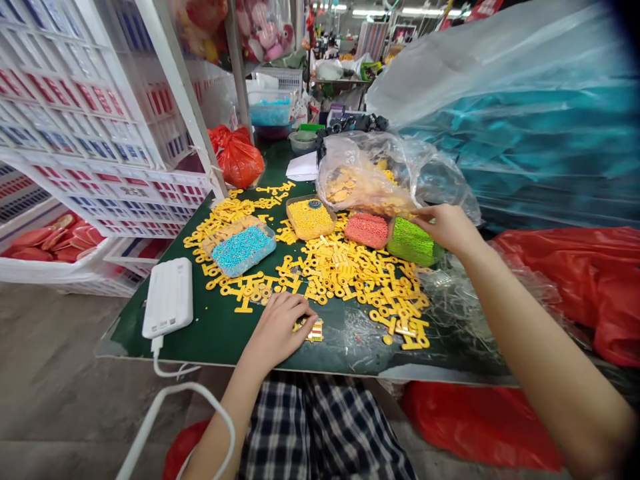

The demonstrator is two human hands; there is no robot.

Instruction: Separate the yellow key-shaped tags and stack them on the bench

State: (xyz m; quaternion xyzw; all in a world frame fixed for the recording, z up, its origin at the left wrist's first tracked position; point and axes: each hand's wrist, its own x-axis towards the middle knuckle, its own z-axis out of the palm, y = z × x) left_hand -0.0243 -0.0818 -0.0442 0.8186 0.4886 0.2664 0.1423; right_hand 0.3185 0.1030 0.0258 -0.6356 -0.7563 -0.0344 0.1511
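My left hand (280,327) rests on the green table (220,327) near its front edge, fingers curled over a small yellow piece strung with coloured beads (314,331). My right hand (445,225) reaches to the tray of green beads (411,241), fingertips pinched together at its far rim; what they pinch is too small to make out. Beside that tray sit a tray of pink beads (367,230), a tray of yellow beads (310,219) and a tray of blue beads (243,250). Several yellow plastic key-shaped parts (360,273) lie spread across the table between my hands.
A white power bank (169,297) with a white cable lies at the table's left front. A clear bag of yellow parts (370,177) sits behind the trays. White crates (100,133) stack at left, red bags (237,157) behind and a large plastic-covered teal load (525,133) at right.
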